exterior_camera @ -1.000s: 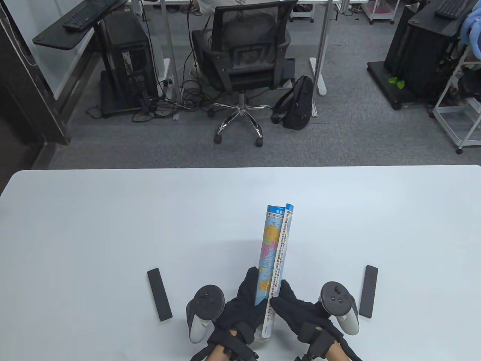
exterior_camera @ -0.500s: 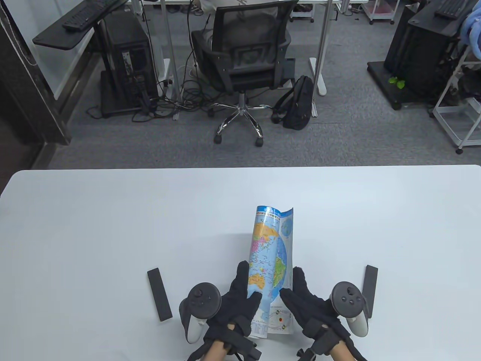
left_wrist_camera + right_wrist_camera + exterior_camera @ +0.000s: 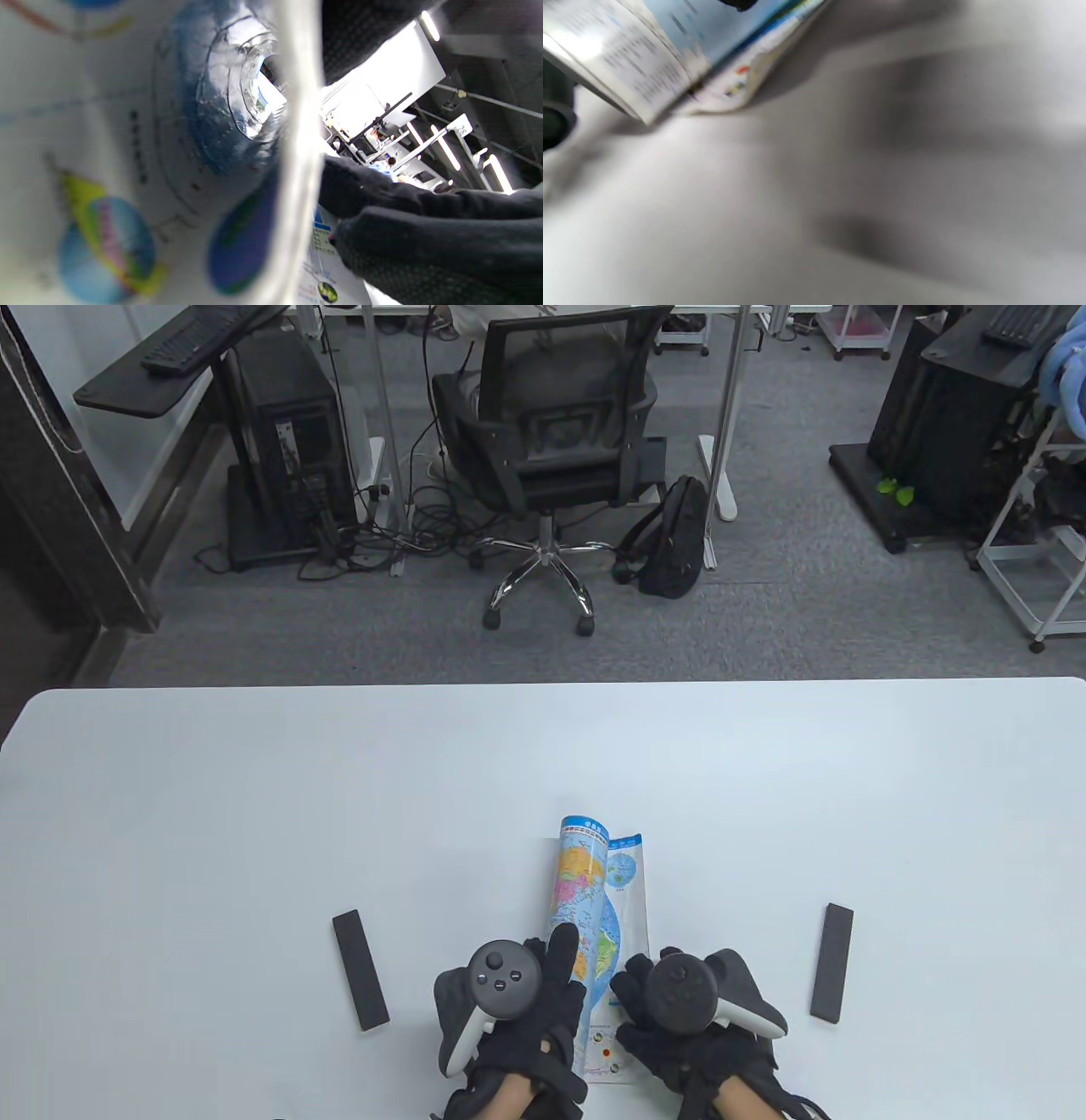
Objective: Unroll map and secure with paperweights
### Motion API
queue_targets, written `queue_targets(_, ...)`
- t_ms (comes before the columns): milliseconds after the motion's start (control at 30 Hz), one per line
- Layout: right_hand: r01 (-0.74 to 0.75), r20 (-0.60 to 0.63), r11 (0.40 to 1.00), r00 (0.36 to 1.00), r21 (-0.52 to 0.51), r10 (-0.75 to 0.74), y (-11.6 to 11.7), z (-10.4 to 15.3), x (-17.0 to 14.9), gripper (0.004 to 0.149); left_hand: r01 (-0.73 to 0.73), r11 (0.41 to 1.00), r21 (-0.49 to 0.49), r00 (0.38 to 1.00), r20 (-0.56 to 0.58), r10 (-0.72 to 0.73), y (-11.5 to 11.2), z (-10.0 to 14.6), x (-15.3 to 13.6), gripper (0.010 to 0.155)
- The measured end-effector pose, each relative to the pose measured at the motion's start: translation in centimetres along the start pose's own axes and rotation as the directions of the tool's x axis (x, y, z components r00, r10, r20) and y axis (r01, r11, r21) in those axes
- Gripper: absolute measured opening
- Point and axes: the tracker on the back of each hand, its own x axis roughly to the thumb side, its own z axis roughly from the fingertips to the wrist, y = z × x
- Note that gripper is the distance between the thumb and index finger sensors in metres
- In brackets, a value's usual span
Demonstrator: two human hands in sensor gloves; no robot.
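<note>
Map (image 3: pixel 598 916) partly unrolled near front edge of table (image 3: pixel 254 814), lying lengthwise away from the body; rolled part on left, a narrow flat strip freed on right. Compared with half a second back: drawn nearer the body, far end no longer so deep across the table, opened strip narrower than it was, as though some curl sprang back. A second back, barely opened at all, so small net gain only.

Left hand (image 3: pixel 530 993) resting on rolled portion at near end, fingers laid over the curve; right hand (image 3: pixel 679 1010) pressing down on freed edge at near right corner. Both turned palm-down now, trackers facing up, where earlier more splayed. Whether fingers truly pinch paper or merely press: cannot tell from above. Left wrist view looking down the open bore of the roll, right glove's fingers (image 3: pixel 382 199) lying on printed margin beside it. Right wrist view blurred, showing only a lifted corner of map (image 3: pixel 670 55) above bare tabletop.

Left paperweight (image 3: pixel 360 969) and right paperweight (image 3: pixel 831 962), dark bars, lying well apart on either side, untouched.

Judged: early unrolling stage, hands re-seating for a firmer spread. Springy paper likely to recoil if either side lifts before a weight lands
</note>
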Motion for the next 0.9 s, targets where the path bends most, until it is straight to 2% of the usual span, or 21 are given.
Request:
queue_targets(167, 0.034, -0.015, 0.998, 0.999, 0.05, -0.033, 0.5, -0.5, -0.3, 0.059, 0.173, 0.985, -0.028, 0.985, 0.006, -0.173, -0.3, 0.1, 0.7, 0.064)
queue_targets(267, 0.037, -0.02, 0.997, 0.999, 0.064, -0.036, 0.5, -0.5, -0.2, 0.058, 0.305, 0.948, -0.088, 0.952, -0.006, -0.307, -0.8, 0.0, 0.8, 0.081)
queue_targets(333, 0.044, -0.021, 0.997, 0.999, 0.069, -0.043, 0.5, -0.5, -0.3, 0.058, 0.333, 0.932, -0.145, 0.94, -0.022, -0.339, -1.4, -0.1, 0.7, 0.09)
queue_targets(467, 0.046, -0.026, 0.997, 0.999, 0.068, -0.044, 0.5, -0.4, -0.3, 0.057, 0.394, 0.909, -0.136, 0.917, -0.013, -0.399, -1.6, -0.3, 1.0, 0.093)
queue_targets(533, 0.049, -0.028, 0.996, 0.998, 0.068, -0.047, 0.4, -0.4, -0.4, 0.057, 0.424, 0.899, -0.112, 0.905, 0.025, -0.424, -1.6, -0.1, 1.3, 0.09)
queue_targets(633, 0.045, -0.038, 0.996, 0.998, 0.071, -0.043, 0.3, -0.4, -0.4, 0.057, 0.496, 0.864, -0.084, 0.861, 0.175, -0.477, -1.5, -0.2, 2.3, 0.078)
queue_targets(700, 0.053, -0.045, 0.996, 0.998, 0.071, -0.05, 0.3, -0.3, -0.6, 0.057, 0.589, 0.805, -0.067, 0.777, 0.32, -0.542, -1.6, -0.2, 3.0, 0.065)
queue_targets(733, 0.056, -0.046, 0.996, 0.998, 0.071, -0.052, 0.2, -0.3, -0.6, 0.057, 0.62, 0.783, -0.045, 0.746, 0.344, -0.571, -1.6, -0.1, 3.3, 0.06)
queue_targets(767, 0.061, -0.051, 0.996, 0.997, 0.068, -0.058, 0.1, -0.2, -0.7, 0.057, 0.662, 0.749, -0.026, 0.709, 0.344, -0.616, -1.6, -0.1, 3.6, 0.055)
queue_targets(833, 0.064, -0.063, 0.996, 0.996, 0.062, -0.06, -0.1, -0.1, -0.9, 0.057, 0.707, 0.707, -0.014, 0.674, 0.317, -0.667, -1.4, 0.1, 3.9, 0.051)
queue_targets(900, 0.069, -0.075, 0.996, 0.995, 0.056, -0.064, -0.3, 0.0, -1.2, 0.057, 0.701, 0.713, -0.014, 0.684, 0.294, -0.667, -0.8, 0.1, 3.8, 0.051)
